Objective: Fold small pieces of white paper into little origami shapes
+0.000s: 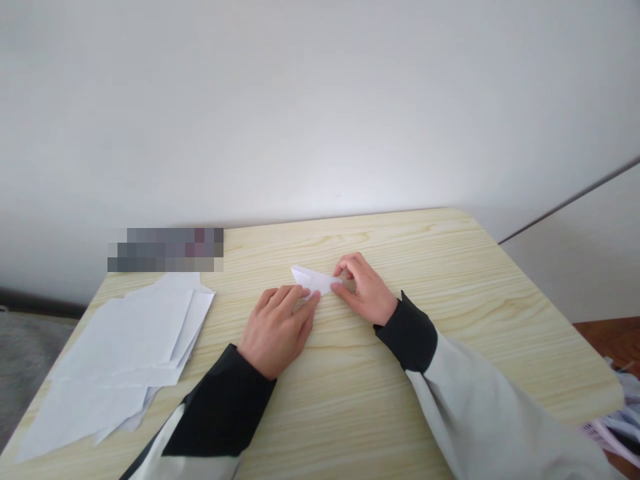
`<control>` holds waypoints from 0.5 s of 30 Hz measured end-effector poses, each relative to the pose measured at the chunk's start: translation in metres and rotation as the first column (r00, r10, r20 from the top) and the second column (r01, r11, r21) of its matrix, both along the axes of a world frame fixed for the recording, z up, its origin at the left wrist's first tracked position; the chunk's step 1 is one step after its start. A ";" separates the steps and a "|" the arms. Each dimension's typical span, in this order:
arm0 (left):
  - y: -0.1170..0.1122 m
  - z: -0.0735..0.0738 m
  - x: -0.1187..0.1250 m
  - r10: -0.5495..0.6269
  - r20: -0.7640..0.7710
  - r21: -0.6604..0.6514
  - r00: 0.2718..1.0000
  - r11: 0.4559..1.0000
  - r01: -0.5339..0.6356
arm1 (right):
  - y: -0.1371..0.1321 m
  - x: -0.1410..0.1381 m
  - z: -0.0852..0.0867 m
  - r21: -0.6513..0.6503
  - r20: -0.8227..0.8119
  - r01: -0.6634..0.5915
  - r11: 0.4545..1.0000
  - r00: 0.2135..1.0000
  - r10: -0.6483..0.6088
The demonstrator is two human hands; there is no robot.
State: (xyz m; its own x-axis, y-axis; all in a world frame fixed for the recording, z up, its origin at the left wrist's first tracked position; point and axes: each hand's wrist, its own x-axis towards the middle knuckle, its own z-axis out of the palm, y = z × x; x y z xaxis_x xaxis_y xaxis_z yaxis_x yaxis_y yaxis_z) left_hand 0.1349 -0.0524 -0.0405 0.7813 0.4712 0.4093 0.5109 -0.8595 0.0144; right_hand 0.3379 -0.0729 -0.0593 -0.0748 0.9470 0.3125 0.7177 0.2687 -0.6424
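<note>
A small folded piece of white paper (311,279) lies on the wooden table (350,413), with a pointed corner at its upper left. My left hand (281,325) is palm down at its near left edge, thumb and fingertips pressing on the paper. At the paper's right end, my right hand (367,288) pinches the tip between thumb and index finger. The fingers partly cover the paper's lower edge and its right tip.
Loose white paper sheets (125,340) overlap in a pile on the table's left side. Behind them is a blurred-out dark object (165,250). A white wall (320,113) stands along the table's far edge. Assorted items (613,413) sit beyond the right edge, lower down.
</note>
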 end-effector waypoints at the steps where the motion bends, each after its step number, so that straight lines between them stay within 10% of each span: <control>1: 0.000 0.000 0.000 -0.011 -0.010 -0.002 1.000 1.000 0.010 | 0.000 -0.002 -0.001 0.014 0.029 0.015 1.000 0.999 -0.016; 15: -0.002 0.001 0.000 -0.033 -0.004 -0.044 0.999 0.998 0.033 | 0.001 -0.001 -0.002 0.021 0.000 0.014 1.000 1.000 -0.014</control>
